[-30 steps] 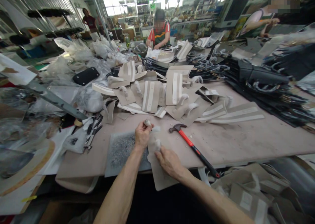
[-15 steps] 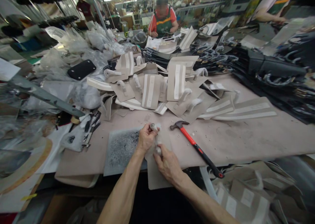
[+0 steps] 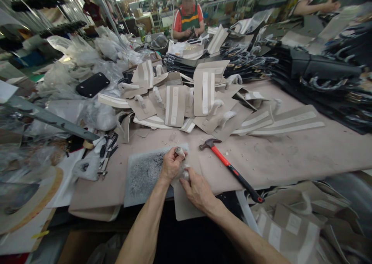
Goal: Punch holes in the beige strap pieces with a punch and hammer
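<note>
My left hand (image 3: 171, 164) is closed around a small metal punch-like tool (image 3: 179, 151) held upright over a beige flat panel (image 3: 186, 206) that hangs over the table's near edge. Beside it, my right hand (image 3: 195, 188) pinches a white wrapped handle piece (image 3: 185, 174) on that panel. Both hands touch each other above a grey scarred cutting pad (image 3: 143, 176). A hammer with a red and black handle (image 3: 229, 168) lies on the table just right of my hands.
Several beige panels with white strips (image 3: 203, 97) are heaped mid-table. Black bags (image 3: 319, 74) are stacked at the right, clear plastic wraps (image 3: 87, 55) at the left, small tools (image 3: 106, 151) at left. A person in a red shirt (image 3: 188, 18) works at the far end. More panels (image 3: 293, 225) lie below right.
My hands have drawn closer together on the white handle piece, and the left hand with the tool has come down toward the panel. The view has tilted down slightly.
</note>
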Tool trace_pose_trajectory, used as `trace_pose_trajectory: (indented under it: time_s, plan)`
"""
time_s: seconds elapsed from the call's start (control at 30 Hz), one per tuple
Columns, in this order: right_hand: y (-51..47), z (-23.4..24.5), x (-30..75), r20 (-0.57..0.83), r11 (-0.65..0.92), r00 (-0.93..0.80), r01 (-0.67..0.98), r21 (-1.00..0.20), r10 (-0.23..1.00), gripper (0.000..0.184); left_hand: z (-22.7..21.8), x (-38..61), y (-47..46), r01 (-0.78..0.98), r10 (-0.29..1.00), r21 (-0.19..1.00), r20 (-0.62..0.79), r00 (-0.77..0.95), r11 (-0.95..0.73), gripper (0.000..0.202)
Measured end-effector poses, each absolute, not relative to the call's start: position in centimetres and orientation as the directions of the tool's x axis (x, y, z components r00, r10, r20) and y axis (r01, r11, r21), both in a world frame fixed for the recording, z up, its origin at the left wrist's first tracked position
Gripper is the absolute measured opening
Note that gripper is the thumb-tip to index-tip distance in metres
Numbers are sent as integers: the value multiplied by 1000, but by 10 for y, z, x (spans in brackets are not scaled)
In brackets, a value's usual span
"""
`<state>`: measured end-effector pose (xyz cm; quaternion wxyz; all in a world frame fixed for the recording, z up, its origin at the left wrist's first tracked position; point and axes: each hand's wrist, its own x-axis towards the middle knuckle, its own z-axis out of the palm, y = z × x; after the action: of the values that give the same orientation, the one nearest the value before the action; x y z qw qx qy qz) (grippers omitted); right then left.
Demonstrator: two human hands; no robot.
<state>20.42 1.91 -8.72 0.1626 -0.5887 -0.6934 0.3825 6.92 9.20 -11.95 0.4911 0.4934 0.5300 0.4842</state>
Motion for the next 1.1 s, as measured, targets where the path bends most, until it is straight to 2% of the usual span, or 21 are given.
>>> trace_pose_trajectory:
  time_s: [0.17,0.37,0.43,0.5,0.57,0.63,0.7,0.73,0.77,0.87,0.97,1.03,1.1]
  plan:
    - [17,-89,206,-207,21,-256,674,-738,944,37,-118,67,94,120,1000,993,-22,5,21,19]
    - [16,-87,210,-189,40,-305,611,-791,933,47,-112,60,99,177,990,984,-29,137,4,17]
    - [18,-84,217,-164,61,-339,565,-823,926,50,-110,59,99,225,986,974,-4,166,-34,15]
    - [23,-82,232,-109,80,-296,559,-825,949,48,-108,59,98,274,980,957,43,193,-96,13]
    - [31,-84,257,-4,102,-156,663,-741,988,43,-107,59,97,307,974,939,90,210,-153,13]
    - [39,-92,287,94,74,-26,829,-554,995,41,-107,60,96,332,967,924,117,225,-189,12]
    - [44,-102,315,63,15,8,933,-360,998,35,-107,60,95,350,963,913,131,235,-210,12]
    - [46,-107,327,7,-11,13,952,-307,1000,29,-107,60,94,355,960,909,138,242,-220,13]
    - [47,-110,336,-63,-35,17,952,-304,998,21,-108,60,93,355,958,906,147,248,-231,13]
    - [46,-106,344,-347,-216,24,822,-526,937,5,-109,59,92,339,953,906,172,248,-252,15]
    - [44,-83,331,-594,-462,-70,556,-690,802,9,-111,59,91,326,953,911,175,246,-251,15]
    - [43,-65,319,-619,-544,-98,385,-745,779,15,-113,58,90,328,951,910,172,257,-253,15]
    - [41,-50,308,-511,-467,-53,334,-819,858,22,-116,57,90,333,949,907,172,263,-257,16]
